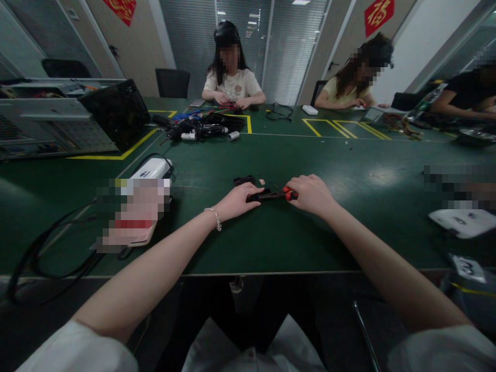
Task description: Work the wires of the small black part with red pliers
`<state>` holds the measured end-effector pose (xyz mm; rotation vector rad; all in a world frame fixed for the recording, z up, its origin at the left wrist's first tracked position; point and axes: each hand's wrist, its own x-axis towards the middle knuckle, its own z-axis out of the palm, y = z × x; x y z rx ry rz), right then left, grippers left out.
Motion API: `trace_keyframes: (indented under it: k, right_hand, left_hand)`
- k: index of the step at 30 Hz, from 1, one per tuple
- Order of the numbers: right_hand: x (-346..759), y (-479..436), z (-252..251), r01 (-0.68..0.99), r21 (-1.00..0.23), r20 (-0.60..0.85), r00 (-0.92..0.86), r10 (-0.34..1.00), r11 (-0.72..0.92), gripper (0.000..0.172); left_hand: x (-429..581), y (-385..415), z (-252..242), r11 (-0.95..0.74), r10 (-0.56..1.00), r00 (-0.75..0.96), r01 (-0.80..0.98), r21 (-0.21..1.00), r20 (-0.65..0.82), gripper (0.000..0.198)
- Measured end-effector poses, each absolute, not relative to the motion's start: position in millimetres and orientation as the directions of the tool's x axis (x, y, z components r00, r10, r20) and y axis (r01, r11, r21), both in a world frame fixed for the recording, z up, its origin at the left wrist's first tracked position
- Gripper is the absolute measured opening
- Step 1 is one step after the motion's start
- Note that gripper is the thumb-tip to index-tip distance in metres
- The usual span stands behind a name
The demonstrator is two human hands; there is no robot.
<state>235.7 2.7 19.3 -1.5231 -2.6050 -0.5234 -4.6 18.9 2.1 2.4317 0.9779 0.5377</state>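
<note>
My left hand [238, 202], with a beaded bracelet at the wrist, pinches a small black part [256, 197] just above the green table. From the right, my right hand [312, 194] is closed around the red and black handles of a pair of pliers [277, 195]. The pliers' narrow metal jaws point left and meet the black part; whether they grip it I cannot tell. Just beyond my left fingers lies another dark piece [244, 180], and a small pale scrap [262, 182] rests beside it.
A white power bank [151, 169] and a partly blurred phone [141, 235] with black cables lie left. An open computer case [58, 121] stands at the far left. Across the green table [248, 248], a heap of cables [205, 124] sits before a seated person [232, 77]; other people sit further right.
</note>
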Motion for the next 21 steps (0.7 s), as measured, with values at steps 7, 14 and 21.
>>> trace_keyframes:
  k: [7,14,21]
  right_hand:
    - [236.3,3.4,18.7,0.861,0.224,0.219,-0.500,0.838,0.456,0.024]
    - [235.4,2.9,20.4,0.855,0.240,0.232,-0.510,0.828,0.460,0.023]
    - [235.0,3.1,20.6,0.866,0.222,0.195,-0.490,0.850,0.448,0.024]
  left_hand:
    - [-4.4,17.2,5.1,-0.629,0.725,0.670,0.548,0.551,0.160,0.043]
    - [-5.0,18.1,3.4,-0.633,0.723,0.669,0.543,0.552,0.170,0.044]
    - [-3.9,18.4,2.8,-0.641,0.722,0.669,0.548,0.536,0.179,0.043]
